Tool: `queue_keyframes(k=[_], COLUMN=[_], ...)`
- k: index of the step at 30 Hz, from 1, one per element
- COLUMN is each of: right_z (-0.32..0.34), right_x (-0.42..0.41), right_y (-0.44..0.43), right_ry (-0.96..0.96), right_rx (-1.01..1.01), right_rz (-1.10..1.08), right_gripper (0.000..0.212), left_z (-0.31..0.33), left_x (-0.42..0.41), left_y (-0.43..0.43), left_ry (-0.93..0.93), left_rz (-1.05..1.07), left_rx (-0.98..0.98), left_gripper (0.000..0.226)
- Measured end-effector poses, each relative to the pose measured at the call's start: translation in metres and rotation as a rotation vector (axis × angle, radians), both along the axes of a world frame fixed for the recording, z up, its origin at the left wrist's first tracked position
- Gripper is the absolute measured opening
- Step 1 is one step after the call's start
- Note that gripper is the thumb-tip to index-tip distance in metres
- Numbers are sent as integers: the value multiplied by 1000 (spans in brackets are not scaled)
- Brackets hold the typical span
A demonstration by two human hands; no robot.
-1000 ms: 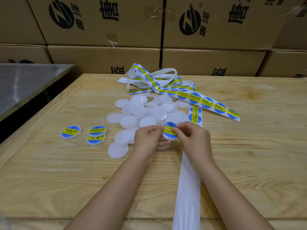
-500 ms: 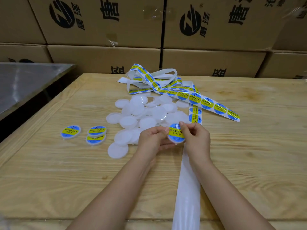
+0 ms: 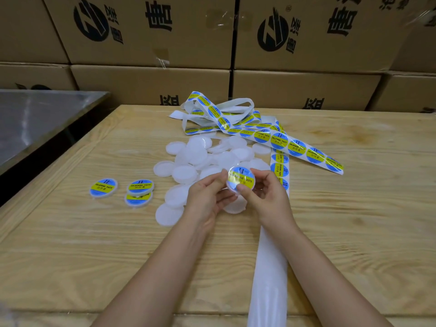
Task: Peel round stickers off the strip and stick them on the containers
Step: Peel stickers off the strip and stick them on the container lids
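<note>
My right hand (image 3: 269, 197) pinches a round white container (image 3: 241, 179) by its edge, tilted toward me, with a blue and yellow sticker on its face. My left hand (image 3: 208, 197) is beside it, fingers loosely spread, its fingertips close to the container's left rim. Behind the hands lies a pile of plain white containers (image 3: 200, 156). A strip of blue and yellow round stickers (image 3: 295, 145) runs from a tangle at the back to the right. Empty white backing strip (image 3: 269, 279) trails toward me under my right forearm.
Three labelled containers (image 3: 139, 187) lie to the left on the wooden table (image 3: 70, 244), two of them stacked. Cardboard boxes (image 3: 151, 31) form a wall behind the table. A metal surface (image 3: 35, 119) sits at the far left beyond a dark gap.
The labelled container has moved right and up and now tilts toward me in my right hand. My left hand has loosened and its fingers have spread.
</note>
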State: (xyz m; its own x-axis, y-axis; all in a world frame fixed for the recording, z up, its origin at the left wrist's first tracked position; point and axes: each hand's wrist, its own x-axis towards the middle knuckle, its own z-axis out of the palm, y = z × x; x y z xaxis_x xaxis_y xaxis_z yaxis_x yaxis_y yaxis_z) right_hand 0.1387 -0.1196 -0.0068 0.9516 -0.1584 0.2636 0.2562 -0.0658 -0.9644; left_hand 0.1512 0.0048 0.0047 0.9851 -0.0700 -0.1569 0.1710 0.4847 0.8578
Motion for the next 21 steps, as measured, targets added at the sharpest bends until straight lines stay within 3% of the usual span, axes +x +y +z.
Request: queue_keyframes(k=[6,13,15,17,21], right_z=[4,1,1,0,-10], right_x=[1,-2,1,5,13], right_y=[-12,-12,-19,-31,-55], right_ry=[-25,-68,-55,8,148], right_rx=[-2,-215,-288,-460,-869], right_rz=[-122,-184,-194,-209,-190], right_gripper=[11,12,15,34,42], left_z=[0,-2,1,5,8], left_x=[1,-4,0,7,21], left_y=[-2,-10,-3,10,60], left_ry=[-86,-143,-168,-210,-392], left_rz=[-14,-7,102,317,748], left_rx=[236,256,281,356,784], left_gripper=[15,19,15,18,23])
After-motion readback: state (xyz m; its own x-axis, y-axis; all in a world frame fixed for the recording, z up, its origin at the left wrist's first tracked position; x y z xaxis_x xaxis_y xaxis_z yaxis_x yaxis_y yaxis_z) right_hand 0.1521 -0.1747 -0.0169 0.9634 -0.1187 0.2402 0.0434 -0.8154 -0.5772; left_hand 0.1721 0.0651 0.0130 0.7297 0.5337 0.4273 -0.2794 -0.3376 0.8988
